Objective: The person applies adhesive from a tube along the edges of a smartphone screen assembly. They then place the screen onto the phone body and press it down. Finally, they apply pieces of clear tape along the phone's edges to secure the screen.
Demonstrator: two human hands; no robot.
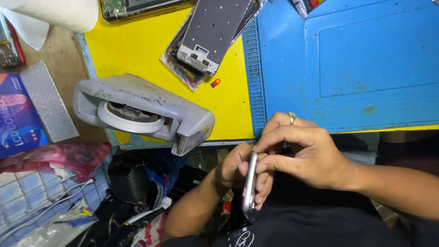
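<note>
A slim silver phone (249, 188) is held on edge in front of my body, below the bench's front edge. My left hand (234, 170) cups it from the left, fingers wrapped behind it. My right hand (299, 148), with a ring on one finger, pinches the phone's upper edge from the right with thumb and fingertips. Both hands touch the phone.
A blue work mat (347, 64) lies on the yellow bench top (137, 50). A phone frame (210, 34) sits on plastic bags at the top centre. A grey tape dispenser (141, 112) stands at the bench's left front. Bags, cables and clutter fill the lower left.
</note>
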